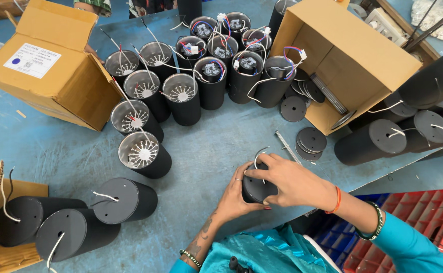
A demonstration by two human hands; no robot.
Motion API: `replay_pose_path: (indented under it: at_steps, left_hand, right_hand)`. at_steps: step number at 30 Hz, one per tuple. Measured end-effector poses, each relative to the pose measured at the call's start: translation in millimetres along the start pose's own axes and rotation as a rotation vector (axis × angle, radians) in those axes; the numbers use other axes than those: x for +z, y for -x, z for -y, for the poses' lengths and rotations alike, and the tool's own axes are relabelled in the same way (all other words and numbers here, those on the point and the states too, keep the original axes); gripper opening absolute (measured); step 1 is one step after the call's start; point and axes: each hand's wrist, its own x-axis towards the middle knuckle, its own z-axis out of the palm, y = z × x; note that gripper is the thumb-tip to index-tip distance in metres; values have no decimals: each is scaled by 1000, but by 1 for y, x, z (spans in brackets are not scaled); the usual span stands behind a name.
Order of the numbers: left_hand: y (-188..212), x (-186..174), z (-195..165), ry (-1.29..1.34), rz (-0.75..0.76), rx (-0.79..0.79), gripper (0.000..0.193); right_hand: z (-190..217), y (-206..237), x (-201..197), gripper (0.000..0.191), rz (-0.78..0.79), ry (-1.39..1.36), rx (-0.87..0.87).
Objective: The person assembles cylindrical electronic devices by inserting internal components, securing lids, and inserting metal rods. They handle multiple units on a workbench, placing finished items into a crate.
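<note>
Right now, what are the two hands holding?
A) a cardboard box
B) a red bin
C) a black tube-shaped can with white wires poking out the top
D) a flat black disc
C: the left hand and right hand both wrap around a black cylinder near the table edge, with white wires curling up from its top.

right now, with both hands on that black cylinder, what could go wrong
1. The white wire runs out under the right hand and might get pinched or tugged.
2. The black cylinder, also gripped by the left hand, sits near the table edge and could drop.
3. Loose black discs lie close and could be knocked.
</note>
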Motion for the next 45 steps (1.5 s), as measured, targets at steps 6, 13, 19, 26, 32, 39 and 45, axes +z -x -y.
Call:
replay_pose_path:
  at_steps: [6,13,19,26,32,39,45]
  left_hand:
    - [0,1,3,-24,-38,86,118]
    - [0,0,1,21,-9,25,119]
    - [1,0,-1,-4,-14,41,120]
    - [0,1,0,-1,10,-5,120]
    - [1,2,2,-8,-16,38,121]
    - [1,2,0,2,-5,20,117]
    - [3,-22,1,249,121,92,92]
  right_hand:
    - [8,5,12,84,-131,32,153]
    - [6,1,24,75,-201,137,304]
    - [-4,8,-3,99,-61,139,-144]
    - [2,2,-11,96,145,92,-3]
    - [4,2,-4,94,16,78,76]
    - [6,10,6,98,-2,150,215]
    - [-15,43,22,69,-443,15,119]
